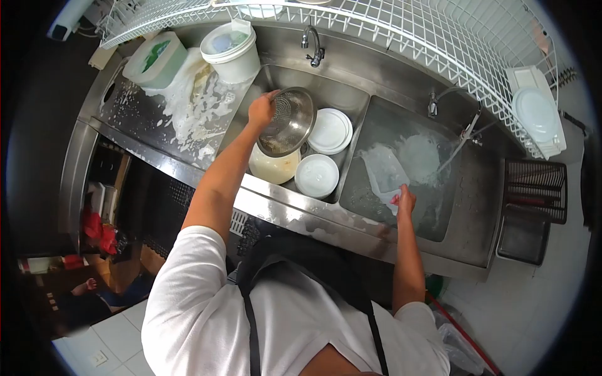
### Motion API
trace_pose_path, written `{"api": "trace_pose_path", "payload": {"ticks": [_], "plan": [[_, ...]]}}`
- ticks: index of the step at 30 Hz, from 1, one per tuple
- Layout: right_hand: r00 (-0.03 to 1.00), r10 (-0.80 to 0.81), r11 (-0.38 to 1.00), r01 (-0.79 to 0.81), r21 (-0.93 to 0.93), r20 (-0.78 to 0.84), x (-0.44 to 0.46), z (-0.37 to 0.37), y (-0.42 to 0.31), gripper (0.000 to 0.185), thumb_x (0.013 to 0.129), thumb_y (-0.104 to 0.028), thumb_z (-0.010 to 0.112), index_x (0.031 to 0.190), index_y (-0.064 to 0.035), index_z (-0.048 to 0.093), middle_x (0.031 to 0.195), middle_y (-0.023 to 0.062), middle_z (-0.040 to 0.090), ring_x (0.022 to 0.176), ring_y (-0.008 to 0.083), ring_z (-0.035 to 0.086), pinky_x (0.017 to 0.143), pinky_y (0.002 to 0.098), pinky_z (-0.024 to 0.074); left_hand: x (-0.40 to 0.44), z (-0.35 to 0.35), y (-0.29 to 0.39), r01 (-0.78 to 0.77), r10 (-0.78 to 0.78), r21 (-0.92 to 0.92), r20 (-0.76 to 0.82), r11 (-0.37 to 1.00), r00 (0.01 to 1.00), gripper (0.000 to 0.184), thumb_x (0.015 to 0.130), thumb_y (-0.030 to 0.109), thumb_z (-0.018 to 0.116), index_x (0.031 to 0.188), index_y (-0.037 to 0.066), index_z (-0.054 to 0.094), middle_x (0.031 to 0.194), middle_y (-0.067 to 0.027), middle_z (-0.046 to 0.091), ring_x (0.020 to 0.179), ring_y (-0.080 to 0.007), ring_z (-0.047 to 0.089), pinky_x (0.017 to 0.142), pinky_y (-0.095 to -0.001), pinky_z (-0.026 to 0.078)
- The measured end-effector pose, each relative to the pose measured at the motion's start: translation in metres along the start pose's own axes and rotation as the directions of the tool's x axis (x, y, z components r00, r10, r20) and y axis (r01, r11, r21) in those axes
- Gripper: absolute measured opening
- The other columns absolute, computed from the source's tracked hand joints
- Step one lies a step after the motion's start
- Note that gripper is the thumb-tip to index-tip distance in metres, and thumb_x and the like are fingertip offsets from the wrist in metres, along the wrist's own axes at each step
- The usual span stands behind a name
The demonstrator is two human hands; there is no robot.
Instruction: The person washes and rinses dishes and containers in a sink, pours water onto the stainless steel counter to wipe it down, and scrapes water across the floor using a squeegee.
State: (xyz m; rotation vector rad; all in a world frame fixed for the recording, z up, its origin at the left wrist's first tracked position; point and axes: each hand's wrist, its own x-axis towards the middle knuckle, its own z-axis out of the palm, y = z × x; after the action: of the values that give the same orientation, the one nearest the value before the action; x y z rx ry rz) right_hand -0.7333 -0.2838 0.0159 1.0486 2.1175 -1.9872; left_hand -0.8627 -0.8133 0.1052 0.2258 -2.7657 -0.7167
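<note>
Metal colander (pixel 287 125), round, perforated, tilted above dishes (pixel 329 131) in left basin (pixel 338 97). Pale translucent container (pixel 384 168), elongated, lying aslant in water-filled right basin (pixel 384 118).

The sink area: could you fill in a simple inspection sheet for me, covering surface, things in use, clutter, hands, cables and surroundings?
Surface: steel counter, with white foam spread over its left part.
Job's things: metal colander above the left basin; translucent plastic container in the right basin's water.
Clutter: white bucket and greenish tub on the counter; stacked plates and white bowl in the left basin.
Hands: left hand grips the colander's rim; right hand holds the container's near end.
Cables: dark coil at far right; cannot tell whether it is one.
Surroundings: white wire rack overhead; black rack at right.
</note>
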Motion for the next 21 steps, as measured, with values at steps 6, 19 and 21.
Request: {"api": "trace_pose_path", "payload": {"ticks": [6, 19, 21], "plan": [[0.963, -0.209, 0.978, 0.203, 0.052, 0.171, -0.054, 0.027, -0.079, 0.035, 0.085, -0.024, 0.061, 0.061, 0.0015, 0.059, 0.054, 0.0082, 0.055, 0.045, 0.0174, 0.054, 0.050, 0.0323, 0.0455, 0.007, 0.043, 0.015, -0.191, 0.162, 0.199, 0.153, 0.961, 0.975, 0.040, 0.081, 0.006, 0.062, 0.118, 0.020, 0.069, 0.108, -0.0135, 0.070, 0.097, -0.0304, 0.069, 0.079, -0.0447, 0.056], [0.897, -0.206, 0.977, 0.210, 0.032, 0.392, -0.098, 0.138, -0.142, 0.037, 0.086, -0.029, 0.061, 0.066, 0.0026, 0.064, 0.055, 0.0098, 0.060, 0.051, 0.0194, 0.060, 0.056, 0.0316, 0.0478, 0.019, 0.083, 0.060, -0.215, 0.119, 0.441, 0.235, 0.871, 0.965, 0.028, 0.086, 0.017, 0.061, 0.114, 0.016, 0.064, 0.104, -0.0135, 0.065, 0.086, -0.0301, 0.071, 0.072, -0.0437, 0.058], [0.896, -0.206, 0.978, 0.182, 0.099, 0.394, -0.103, 0.143, -0.126, 0.033, 0.086, -0.027, 0.062, 0.068, 0.0012, 0.062, 0.058, 0.0101, 0.060, 0.051, 0.0197, 0.060, 0.055, 0.0317, 0.0468, 0.022, 0.059, 0.057, -0.240, 0.183, 0.453, 0.167, 0.859, 0.969, 0.033, 0.084, 0.015, 0.063, 0.116, 0.013, 0.065, 0.104, -0.0149, 0.066, 0.087, -0.0309, 0.071, 0.069, -0.0435, 0.058]]}}
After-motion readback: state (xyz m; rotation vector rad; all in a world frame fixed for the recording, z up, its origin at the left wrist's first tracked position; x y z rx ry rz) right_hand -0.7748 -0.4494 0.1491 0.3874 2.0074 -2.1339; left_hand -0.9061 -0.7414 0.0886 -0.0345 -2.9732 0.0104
